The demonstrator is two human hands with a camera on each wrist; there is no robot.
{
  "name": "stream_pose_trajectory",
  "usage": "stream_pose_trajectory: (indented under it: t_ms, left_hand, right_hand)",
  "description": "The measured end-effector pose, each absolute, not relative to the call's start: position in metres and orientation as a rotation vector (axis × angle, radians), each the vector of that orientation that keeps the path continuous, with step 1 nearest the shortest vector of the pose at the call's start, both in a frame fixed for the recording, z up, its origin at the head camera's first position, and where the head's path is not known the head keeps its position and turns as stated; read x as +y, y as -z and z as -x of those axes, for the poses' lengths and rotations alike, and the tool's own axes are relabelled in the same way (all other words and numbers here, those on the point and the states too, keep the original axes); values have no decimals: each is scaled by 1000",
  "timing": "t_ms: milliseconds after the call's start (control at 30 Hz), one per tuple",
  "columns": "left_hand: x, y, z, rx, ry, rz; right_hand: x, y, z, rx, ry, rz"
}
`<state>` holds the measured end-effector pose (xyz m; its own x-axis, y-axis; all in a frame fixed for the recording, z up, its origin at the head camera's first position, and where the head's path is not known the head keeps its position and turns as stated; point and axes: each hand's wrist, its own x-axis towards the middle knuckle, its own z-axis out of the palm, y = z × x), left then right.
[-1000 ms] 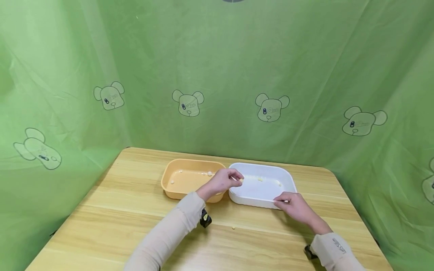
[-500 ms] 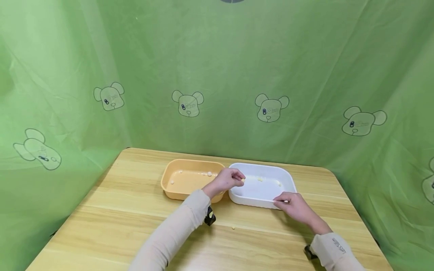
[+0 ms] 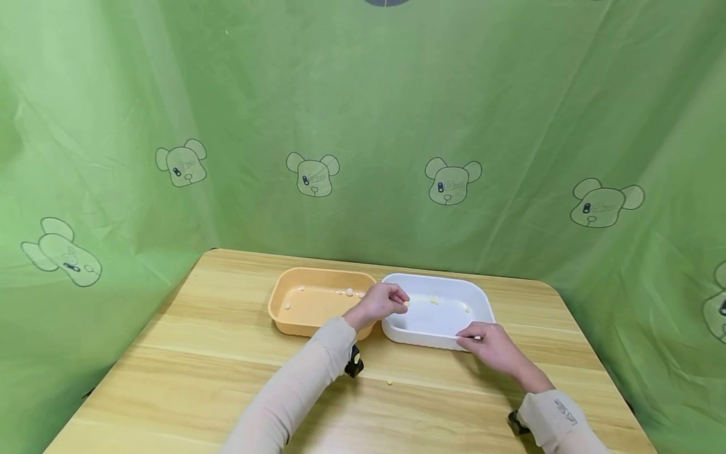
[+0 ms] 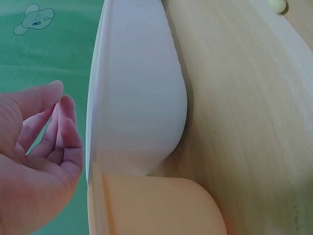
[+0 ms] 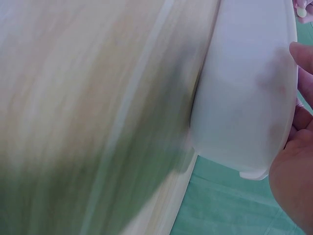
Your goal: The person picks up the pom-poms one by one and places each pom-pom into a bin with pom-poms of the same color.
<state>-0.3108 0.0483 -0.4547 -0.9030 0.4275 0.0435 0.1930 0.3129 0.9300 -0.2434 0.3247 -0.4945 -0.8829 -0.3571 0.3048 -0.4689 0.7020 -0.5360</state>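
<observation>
In the head view my left hand [image 3: 383,301] pinches a small round pale yellow pill [image 3: 406,304] above the left end of the white tray [image 3: 433,340]. The same pill shows at the fingertips in the right wrist view. A few yellow pills [image 3: 434,301] lie inside the white tray, and another lies toward its right end. My right hand [image 3: 495,346] grips that tray's front rim near the right corner, thumb on the near side. Left of it, partly behind my left hand, the orange tray [image 3: 295,329] holds several white round pills [image 3: 349,292].
One yellow pill [image 3: 389,382] lies on the wooden table [image 3: 187,353] in front of the trays. The trays stand side by side near the far edge. A green curtain [image 3: 363,94] hangs behind and along both sides.
My left hand has shifted slightly to the right with the pill still pinched, then held nearly still. My right hand stays at the tray's rim.
</observation>
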Motion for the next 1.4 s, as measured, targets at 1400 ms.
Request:
stream_pose_trajectory:
  t_ms: [1400]
  left_hand:
    - [26,443,295,2480,-1432,-698]
  right_hand:
    - [323,491,241,-2718,-920,-666]
